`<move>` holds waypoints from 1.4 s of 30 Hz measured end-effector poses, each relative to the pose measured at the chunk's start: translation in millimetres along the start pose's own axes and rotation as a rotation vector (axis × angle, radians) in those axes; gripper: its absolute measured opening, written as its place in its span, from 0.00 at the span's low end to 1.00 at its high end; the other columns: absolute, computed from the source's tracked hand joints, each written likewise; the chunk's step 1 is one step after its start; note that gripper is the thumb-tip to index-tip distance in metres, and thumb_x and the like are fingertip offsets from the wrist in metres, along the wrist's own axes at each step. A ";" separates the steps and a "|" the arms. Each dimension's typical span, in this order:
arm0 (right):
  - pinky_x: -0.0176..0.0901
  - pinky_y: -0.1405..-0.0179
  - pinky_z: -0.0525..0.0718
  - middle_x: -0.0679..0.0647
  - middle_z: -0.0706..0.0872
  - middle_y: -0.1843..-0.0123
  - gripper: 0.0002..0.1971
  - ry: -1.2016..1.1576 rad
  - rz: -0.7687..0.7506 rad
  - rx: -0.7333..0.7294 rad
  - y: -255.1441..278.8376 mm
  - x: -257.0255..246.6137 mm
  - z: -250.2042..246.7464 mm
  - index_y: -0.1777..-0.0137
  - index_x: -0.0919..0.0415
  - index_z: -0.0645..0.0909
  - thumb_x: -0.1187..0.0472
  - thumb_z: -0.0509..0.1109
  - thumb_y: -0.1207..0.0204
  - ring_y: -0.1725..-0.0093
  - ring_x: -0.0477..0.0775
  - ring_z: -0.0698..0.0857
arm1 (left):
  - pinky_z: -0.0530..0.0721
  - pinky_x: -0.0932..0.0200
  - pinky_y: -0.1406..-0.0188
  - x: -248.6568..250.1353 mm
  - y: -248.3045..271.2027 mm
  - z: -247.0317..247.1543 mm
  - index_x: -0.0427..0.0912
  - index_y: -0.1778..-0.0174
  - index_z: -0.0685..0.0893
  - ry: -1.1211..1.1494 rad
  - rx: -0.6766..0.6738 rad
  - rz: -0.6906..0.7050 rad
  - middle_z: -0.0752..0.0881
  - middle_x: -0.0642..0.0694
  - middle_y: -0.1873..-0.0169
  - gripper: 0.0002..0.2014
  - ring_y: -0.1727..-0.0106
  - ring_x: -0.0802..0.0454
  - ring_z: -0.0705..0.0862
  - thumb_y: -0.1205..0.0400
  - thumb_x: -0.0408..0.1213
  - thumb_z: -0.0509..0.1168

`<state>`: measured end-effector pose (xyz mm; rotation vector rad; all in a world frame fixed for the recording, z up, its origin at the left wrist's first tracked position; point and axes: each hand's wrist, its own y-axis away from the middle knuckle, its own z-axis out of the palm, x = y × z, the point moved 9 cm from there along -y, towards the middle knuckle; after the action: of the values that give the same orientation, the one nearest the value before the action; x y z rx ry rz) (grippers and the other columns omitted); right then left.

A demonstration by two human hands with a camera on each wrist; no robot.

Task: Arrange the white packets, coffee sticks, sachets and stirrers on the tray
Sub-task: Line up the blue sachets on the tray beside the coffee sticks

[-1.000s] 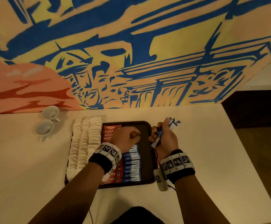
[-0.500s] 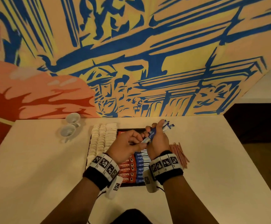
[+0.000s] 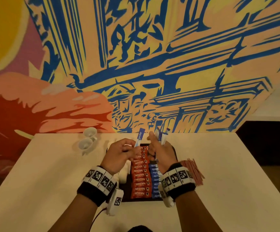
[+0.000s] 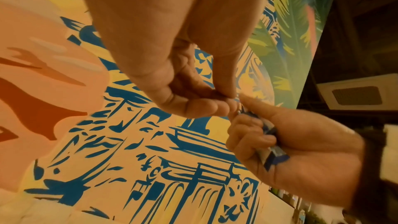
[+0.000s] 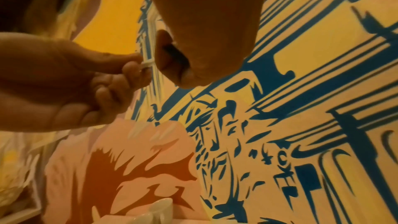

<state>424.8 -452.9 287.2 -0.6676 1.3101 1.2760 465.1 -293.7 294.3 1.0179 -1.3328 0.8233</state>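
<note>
A dark tray (image 3: 127,195) lies on the table, holding a column of red coffee sticks (image 3: 141,180), a column of blue sachets (image 3: 155,180) and white packets (image 3: 122,174) at its left. My left hand (image 3: 120,153) pinches one blue-and-white sachet (image 3: 139,137) upright above the tray. My right hand (image 3: 159,151) grips a bundle of blue sachets (image 3: 162,136), also seen in the left wrist view as the bundle (image 4: 269,146) in the right hand (image 4: 301,142). The right wrist view shows the left hand (image 5: 86,81) pinching the sachet's white end (image 5: 147,65). Both hands are close together.
A pile of reddish-brown stirrers (image 3: 192,171) lies on the table just right of the tray. Two white cups (image 3: 87,139) stand at the back left. A painted mural wall (image 3: 152,64) rises right behind the table. The table's right edge meets a dark floor.
The left hand has drawn one sachet out of the right hand's bundle and lifted it upright. Both hands rose above the tray. The head view tilted, bringing the stirrers into sight.
</note>
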 end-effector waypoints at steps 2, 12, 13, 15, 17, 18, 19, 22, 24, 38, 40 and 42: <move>0.39 0.78 0.68 0.49 0.75 0.75 0.13 0.089 -0.024 -0.054 6.4 1.1 15.2 0.61 0.55 0.83 0.48 0.77 0.20 0.77 0.49 0.70 | 0.84 0.62 0.65 3.0 4.7 -0.4 0.30 0.47 0.82 0.001 0.007 0.018 0.92 0.35 0.64 0.11 0.66 0.49 0.88 0.20 0.30 0.74; 0.29 0.76 0.71 0.41 0.79 0.81 0.16 0.572 -0.127 -0.251 14.8 -8.4 31.4 0.68 0.51 0.79 0.56 0.79 0.21 0.81 0.37 0.75 | 0.85 0.56 0.59 16.3 18.2 -25.5 0.45 0.40 0.89 -0.053 -0.083 0.007 0.91 0.47 0.53 0.11 0.55 0.53 0.88 0.18 0.33 0.72; 0.29 0.75 0.72 0.41 0.80 0.81 0.16 0.621 -0.115 -0.284 15.3 -7.7 33.7 0.68 0.51 0.79 0.56 0.80 0.21 0.81 0.37 0.76 | 0.84 0.56 0.61 18.6 17.4 -26.9 0.43 0.41 0.89 -0.002 -0.079 0.001 0.91 0.45 0.54 0.11 0.57 0.53 0.87 0.18 0.31 0.71; 0.27 0.76 0.70 0.41 0.78 0.81 0.17 0.683 -0.112 -0.317 14.7 -7.7 35.3 0.69 0.50 0.77 0.56 0.79 0.21 0.80 0.36 0.74 | 0.83 0.58 0.64 23.2 14.2 -25.0 0.40 0.43 0.91 -0.019 -0.075 0.022 0.91 0.42 0.56 0.09 0.61 0.54 0.85 0.18 0.29 0.70; 0.28 0.76 0.70 0.42 0.77 0.81 0.18 0.679 -0.118 -0.319 12.5 -9.3 31.4 0.70 0.51 0.77 0.56 0.80 0.22 0.80 0.38 0.73 | 0.83 0.61 0.65 26.0 10.0 -21.0 0.38 0.47 0.91 -0.086 -0.066 0.052 0.91 0.41 0.60 0.07 0.64 0.54 0.84 0.18 0.28 0.70; 0.30 0.74 0.71 0.42 0.78 0.80 0.17 0.665 -0.116 -0.307 11.9 -10.4 27.3 0.69 0.53 0.79 0.55 0.80 0.22 0.79 0.39 0.74 | 0.84 0.61 0.65 25.8 7.3 -21.6 0.38 0.49 0.91 -0.073 -0.043 0.056 0.91 0.40 0.62 0.06 0.65 0.53 0.84 0.18 0.27 0.71; 0.33 0.73 0.73 0.44 0.79 0.78 0.15 0.646 -0.106 -0.286 10.8 -10.8 21.3 0.67 0.56 0.81 0.54 0.81 0.23 0.78 0.41 0.75 | 0.84 0.60 0.65 24.6 4.5 -23.7 0.37 0.50 0.91 -0.020 -0.008 0.047 0.90 0.40 0.63 0.05 0.65 0.52 0.84 0.19 0.27 0.71; 0.31 0.76 0.73 0.43 0.81 0.78 0.16 0.564 -0.065 -0.200 4.4 -10.3 -4.4 0.51 0.69 0.88 0.53 0.80 0.22 0.80 0.38 0.76 | 0.85 0.58 0.65 13.4 -3.7 -28.3 0.30 0.50 0.88 0.166 0.062 -0.022 0.89 0.36 0.63 0.05 0.64 0.47 0.84 0.20 0.25 0.72; 0.28 0.80 0.70 0.41 0.78 0.81 0.20 0.546 -0.054 -0.149 -1.5 -11.1 -20.9 0.46 0.73 0.88 0.53 0.80 0.22 0.82 0.38 0.74 | 0.87 0.58 0.65 5.9 -7.0 -21.2 0.27 0.48 0.87 0.152 0.041 -0.050 0.90 0.33 0.61 0.06 0.64 0.47 0.85 0.20 0.23 0.71; 0.42 0.68 0.69 0.56 0.75 0.70 0.30 0.686 0.042 -0.158 -50.5 4.5 -91.3 0.51 0.74 0.84 0.42 0.81 0.27 0.71 0.51 0.73 | 0.76 0.59 0.42 17.9 -56.0 70.1 0.57 0.41 0.89 -0.930 -0.215 0.458 0.84 0.62 0.49 0.12 0.45 0.59 0.77 0.20 0.45 0.74; 0.42 0.68 0.69 0.55 0.75 0.71 0.29 0.633 0.046 -0.139 -59.3 8.3 -104.2 0.52 0.73 0.84 0.42 0.80 0.26 0.72 0.50 0.72 | 0.76 0.59 0.42 9.9 -68.3 81.0 0.56 0.38 0.89 -0.969 -0.244 0.431 0.85 0.61 0.48 0.13 0.44 0.59 0.77 0.18 0.48 0.71; 0.42 0.69 0.71 0.49 0.76 0.75 0.23 0.599 0.057 -0.076 -69.1 13.1 -121.6 0.59 0.66 0.84 0.42 0.78 0.23 0.74 0.47 0.73 | 0.76 0.58 0.41 0.1 -81.0 89.7 0.56 0.38 0.88 -0.986 -0.251 0.398 0.85 0.58 0.45 0.13 0.43 0.58 0.78 0.17 0.50 0.69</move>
<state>447.3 -578.6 228.6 -1.1307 1.7759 1.2195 506.6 -406.5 281.4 0.9958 -2.4666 0.3901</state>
